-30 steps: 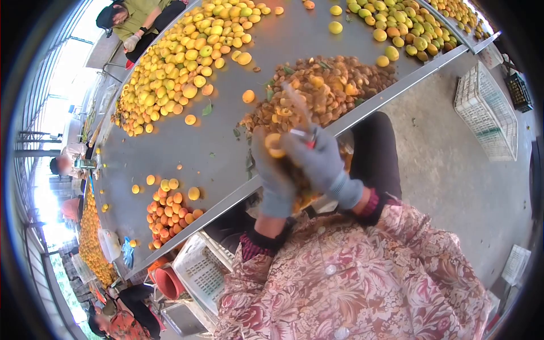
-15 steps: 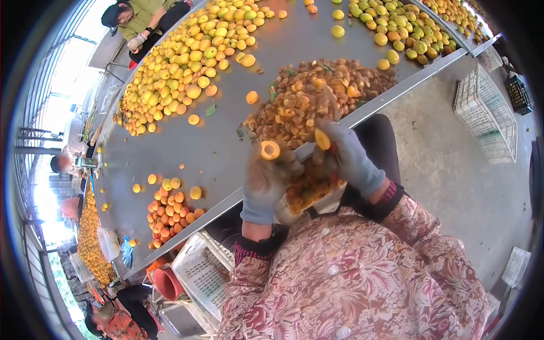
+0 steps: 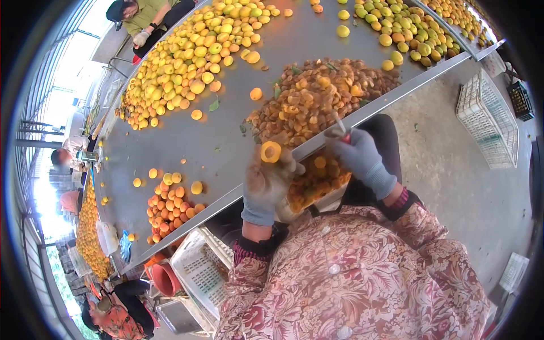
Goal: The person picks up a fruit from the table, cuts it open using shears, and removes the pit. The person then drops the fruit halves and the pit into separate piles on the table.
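My left hand (image 3: 265,184), in a grey glove, holds a cut orange fruit half (image 3: 270,152) with its open face up, at the table's near edge. My gloved right hand (image 3: 360,156) is closed round the red handle of a small knife (image 3: 345,137), whose blade points up and away. Below and between the hands, cut fruit pieces (image 3: 314,184) fill a container, partly hidden by the hands. Just beyond the hands lies a heap of brown pits (image 3: 311,102) on the metal table (image 3: 170,144).
Yellow fruit (image 3: 187,62) is piled at the far left, greener fruit (image 3: 408,28) at the far right, orange fruit (image 3: 170,209) near left. White crates (image 3: 487,119) stand right, another (image 3: 198,266) below left, beside a red bucket (image 3: 165,279). Several people work at the left.
My right hand has moved right, away from my left hand. The fruit piece that was at its fingers is no longer there, and the knife shows more clearly.
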A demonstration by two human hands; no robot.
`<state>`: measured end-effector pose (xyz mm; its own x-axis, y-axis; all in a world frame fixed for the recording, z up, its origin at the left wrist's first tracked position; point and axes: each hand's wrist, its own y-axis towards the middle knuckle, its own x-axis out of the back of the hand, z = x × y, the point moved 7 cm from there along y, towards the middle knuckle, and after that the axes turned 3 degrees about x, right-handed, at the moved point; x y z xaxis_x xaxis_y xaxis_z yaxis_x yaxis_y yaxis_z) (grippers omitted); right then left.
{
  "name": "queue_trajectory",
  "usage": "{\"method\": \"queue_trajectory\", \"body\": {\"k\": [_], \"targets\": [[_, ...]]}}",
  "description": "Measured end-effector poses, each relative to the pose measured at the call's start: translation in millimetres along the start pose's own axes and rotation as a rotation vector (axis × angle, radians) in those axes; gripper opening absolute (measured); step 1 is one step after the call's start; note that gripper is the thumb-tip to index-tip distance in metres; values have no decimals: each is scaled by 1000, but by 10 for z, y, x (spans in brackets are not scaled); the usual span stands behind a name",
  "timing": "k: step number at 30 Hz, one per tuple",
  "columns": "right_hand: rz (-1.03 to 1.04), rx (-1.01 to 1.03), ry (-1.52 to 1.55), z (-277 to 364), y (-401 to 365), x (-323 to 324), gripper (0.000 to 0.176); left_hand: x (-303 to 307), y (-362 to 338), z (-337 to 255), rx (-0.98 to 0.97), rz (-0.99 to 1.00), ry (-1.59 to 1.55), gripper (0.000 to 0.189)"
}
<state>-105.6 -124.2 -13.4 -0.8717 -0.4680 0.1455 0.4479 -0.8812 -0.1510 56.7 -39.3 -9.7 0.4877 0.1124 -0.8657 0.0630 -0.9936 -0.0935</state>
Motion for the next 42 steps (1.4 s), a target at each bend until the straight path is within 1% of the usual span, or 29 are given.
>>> {"method": "queue_trajectory", "body": {"k": [1,2,4,6,7,8,9,10,12,13,15,17,19,21,25,27,29,31,33,37,39,40,41,42], "targets": [[-25,-53,244,58,-14,35,28,-37,9,17,6,1,0,45],[-31,-54,245,158,-8,70,28,-78,28,40,28,4,17,44],[50,-119,597,397,11,36,29,-181,86,48,51,13,36,45],[62,-101,634,655,-35,-15,30,-155,135,144,216,-163,38,44],[69,-10,741,771,-28,-29,32,-177,151,146,216,-163,38,44],[76,82,847,862,-21,-38,34,-205,158,179,262,-144,43,44],[57,160,829,902,10,-23,36,-239,154,213,309,-126,47,45],[55,157,832,893,29,-32,36,-272,147,240,312,-129,48,45],[-28,372,796,1047,19,56,38,-281,131,321,306,-281,19,47],[-93,310,880,1044,4,33,40,-321,131,354,312,-281,20,47],[-135,319,894,1004,25,10,40,-304,99,421,339,-394,-39,49],[-185,321,907,986,46,29,40,-263,83,470,360,-397,1,51],[-183,337,890,990,47,28,40,-225,75,483,377,-403,40,52],[-184,351,874,978,40,25,40,-325,90,533,460,-232,43,55],[-174,310,805,979,19,0,34,-291,84,567,536,-264,70,52],[-174,288,759,982,-11,-40,32,-256,75,649,641,-223,-12,49],[-126,306,650,999,-27,-115,29,-216,78,664,619,-261,-8,49],[-119,277,682,935,-2,-139,29,-197,74,662,596,-299,-4,50],[-112,248,714,904,26,-143,28,-156,47,670,612,-367,-21,50],[-118,274,716,916,36,-75,29,-183,52,644,647,-310,2,50],[-122,301,720,945,28,-25,28,-301,90,563,555,-196,66,43],[-170,338,667,963,7,35,29,-299,94,559,555,-194,67,43],[-219,373,614,977,-13,82,29,-257,102,516,488,-276,-7,37],[-222,374,614,963,-6,77,29,-224,106,476,420,-357,-80,35]]}}
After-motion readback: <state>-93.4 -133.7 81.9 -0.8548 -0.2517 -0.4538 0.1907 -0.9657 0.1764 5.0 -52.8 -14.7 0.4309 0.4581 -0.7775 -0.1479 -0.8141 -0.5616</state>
